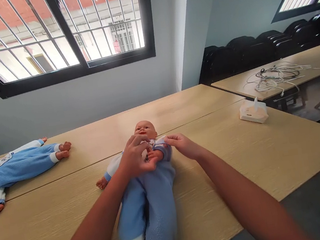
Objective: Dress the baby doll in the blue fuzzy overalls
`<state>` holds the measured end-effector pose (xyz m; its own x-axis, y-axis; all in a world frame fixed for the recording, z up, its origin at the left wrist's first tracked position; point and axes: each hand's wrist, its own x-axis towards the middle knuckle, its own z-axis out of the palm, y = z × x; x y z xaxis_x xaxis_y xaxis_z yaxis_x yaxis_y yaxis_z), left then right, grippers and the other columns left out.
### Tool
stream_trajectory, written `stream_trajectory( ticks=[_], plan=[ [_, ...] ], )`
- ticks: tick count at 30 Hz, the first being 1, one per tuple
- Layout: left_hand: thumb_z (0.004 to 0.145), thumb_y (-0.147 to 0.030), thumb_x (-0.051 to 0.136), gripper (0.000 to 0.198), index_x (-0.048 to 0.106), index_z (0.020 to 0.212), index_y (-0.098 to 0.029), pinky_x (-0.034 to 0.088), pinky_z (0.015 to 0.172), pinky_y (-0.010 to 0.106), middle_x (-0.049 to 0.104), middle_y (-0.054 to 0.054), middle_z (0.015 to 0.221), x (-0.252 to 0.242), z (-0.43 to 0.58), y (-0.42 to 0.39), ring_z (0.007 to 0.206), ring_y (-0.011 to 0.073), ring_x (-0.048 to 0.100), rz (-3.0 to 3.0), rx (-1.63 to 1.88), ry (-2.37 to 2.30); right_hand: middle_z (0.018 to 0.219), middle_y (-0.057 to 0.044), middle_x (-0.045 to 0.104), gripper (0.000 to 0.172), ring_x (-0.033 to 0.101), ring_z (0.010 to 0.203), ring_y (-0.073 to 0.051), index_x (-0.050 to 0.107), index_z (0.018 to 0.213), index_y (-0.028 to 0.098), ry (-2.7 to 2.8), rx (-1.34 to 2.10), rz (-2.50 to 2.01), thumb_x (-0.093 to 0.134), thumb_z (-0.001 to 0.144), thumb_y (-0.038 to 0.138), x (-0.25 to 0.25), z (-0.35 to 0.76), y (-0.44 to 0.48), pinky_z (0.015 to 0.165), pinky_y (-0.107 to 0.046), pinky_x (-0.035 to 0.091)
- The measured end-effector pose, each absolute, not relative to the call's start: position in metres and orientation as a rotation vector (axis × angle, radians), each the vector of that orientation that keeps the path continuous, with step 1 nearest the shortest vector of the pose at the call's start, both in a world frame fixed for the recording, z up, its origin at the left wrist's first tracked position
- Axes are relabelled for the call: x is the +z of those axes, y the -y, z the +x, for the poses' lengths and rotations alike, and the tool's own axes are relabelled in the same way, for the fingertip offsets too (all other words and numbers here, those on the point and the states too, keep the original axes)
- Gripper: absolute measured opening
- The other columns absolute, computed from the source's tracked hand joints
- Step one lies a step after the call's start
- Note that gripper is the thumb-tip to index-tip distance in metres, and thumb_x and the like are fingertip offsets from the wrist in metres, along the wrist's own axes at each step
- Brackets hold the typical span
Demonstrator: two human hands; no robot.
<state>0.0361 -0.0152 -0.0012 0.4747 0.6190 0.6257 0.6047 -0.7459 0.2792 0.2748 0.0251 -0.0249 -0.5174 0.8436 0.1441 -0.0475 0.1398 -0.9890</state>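
A baby doll (158, 191) in a blue and white outfit lies on its back on the table, its head away from me and its feet near me. Over the doll's chest, my left hand (136, 155) is closed with curled fingers; what it grips is hidden. On the other side, my right hand (181, 144) pinches the light cloth at the doll's upper sleeve, near its shoulder. The doll's bent arm, with a blue cuff, lies between my two hands. Its other arm stretches out to the left on the tabletop.
A second doll (26, 164) in similar clothes lies at the left. A tissue pack (253, 111) sits right of my hands on the wooden table (242, 156). Tangled cables (279, 75) lie on another table, with black chairs (257, 48) behind. A barred window (75, 28) is ahead.
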Motion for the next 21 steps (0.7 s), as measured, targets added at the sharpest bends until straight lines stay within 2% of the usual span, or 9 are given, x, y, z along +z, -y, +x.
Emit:
stream_trajectory(
  ticks=[4,9,13,16,19,21],
  plan=[
    [0.068,-0.026,0.074,0.021,0.064,0.087,-0.023,0.053,0.100,0.044,0.072,0.007,0.112,0.002,0.034,0.018,0.110,0.0276,0.066,2.699,1.108,-0.838,0.075,0.001,0.058,0.045,0.049,0.074,-0.016,0.063,0.074,0.018,1.787,1.441,-0.835,0.065,0.093,0.059,-0.016,0.293,-0.030,0.075,-0.030,0.039],
    [0.068,-0.026,0.070,0.034,0.065,0.101,-0.025,0.058,0.085,0.038,0.077,0.006,0.103,0.004,0.045,0.031,0.091,0.0245,0.073,2.695,0.917,-0.668,0.077,0.001,0.059,0.049,0.051,0.076,-0.017,0.063,0.075,0.018,1.817,1.455,-0.849,0.063,0.093,0.063,-0.024,0.298,-0.037,0.077,-0.031,0.040],
    [0.065,-0.024,0.066,0.026,0.064,0.091,-0.025,0.059,0.083,0.038,0.077,0.007,0.101,0.006,0.046,0.037,0.086,0.0247,0.073,2.642,0.923,-0.623,0.079,-0.002,0.066,0.051,0.056,0.079,-0.019,0.069,0.078,0.016,1.793,1.471,-0.866,0.066,0.090,0.065,-0.036,0.301,-0.044,0.079,-0.032,0.043],
    [0.064,-0.025,0.065,0.027,0.064,0.092,-0.024,0.058,0.078,0.037,0.077,0.006,0.095,0.007,0.041,0.035,0.081,0.0231,0.071,2.571,0.991,-0.589,0.088,-0.005,0.072,0.050,0.061,0.086,-0.021,0.075,0.087,0.016,1.764,1.523,-0.878,0.068,0.090,0.065,-0.041,0.304,-0.048,0.083,-0.033,0.046],
    [0.068,-0.028,0.065,0.020,0.063,0.087,-0.023,0.057,0.078,0.036,0.076,0.006,0.092,0.006,0.035,0.028,0.082,0.0227,0.070,2.459,1.154,-0.623,0.094,-0.005,0.074,0.050,0.063,0.091,-0.022,0.077,0.094,0.018,1.752,1.614,-0.887,0.068,0.088,0.066,-0.043,0.307,-0.048,0.086,-0.034,0.048],
    [0.072,-0.029,0.063,0.012,0.061,0.081,-0.022,0.056,0.076,0.036,0.074,0.007,0.089,0.004,0.031,0.022,0.081,0.0223,0.069,2.327,1.275,-0.705,0.092,-0.005,0.074,0.050,0.063,0.089,-0.022,0.077,0.093,0.017,1.768,1.623,-0.904,0.069,0.088,0.066,-0.042,0.310,-0.049,0.085,-0.034,0.048]
  ],
)
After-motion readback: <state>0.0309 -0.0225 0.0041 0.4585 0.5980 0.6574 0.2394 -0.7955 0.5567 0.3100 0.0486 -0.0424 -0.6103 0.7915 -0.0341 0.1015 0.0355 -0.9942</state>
